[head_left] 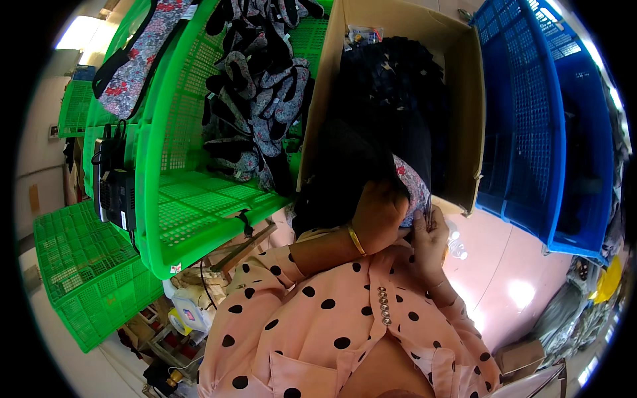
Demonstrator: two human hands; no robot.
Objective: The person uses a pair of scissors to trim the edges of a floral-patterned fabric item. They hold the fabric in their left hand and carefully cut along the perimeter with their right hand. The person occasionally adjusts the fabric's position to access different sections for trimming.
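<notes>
My left hand (379,215), with a gold bangle at its wrist, is closed at the near end of a floral fabric piece (414,182) with dark edging. Its fingertips are partly hidden behind the hand. On the other side, my right hand (430,235) pinches the lower edge of the same piece between thumb and fingers. Black fabric (348,176) lies in front of me, around and beyond my left hand. It runs up to a cardboard box (468,126), which holds a heap of dark patterned fabric (391,73).
Left of the box, a green plastic crate (199,196) holds many similar floral pieces (265,99) with black edging. Another floral strip (142,63) hangs over the crate's outer side, above a black device (116,192). Blue crates (521,126) stand to the right. A lower green crate (93,272) is at far left.
</notes>
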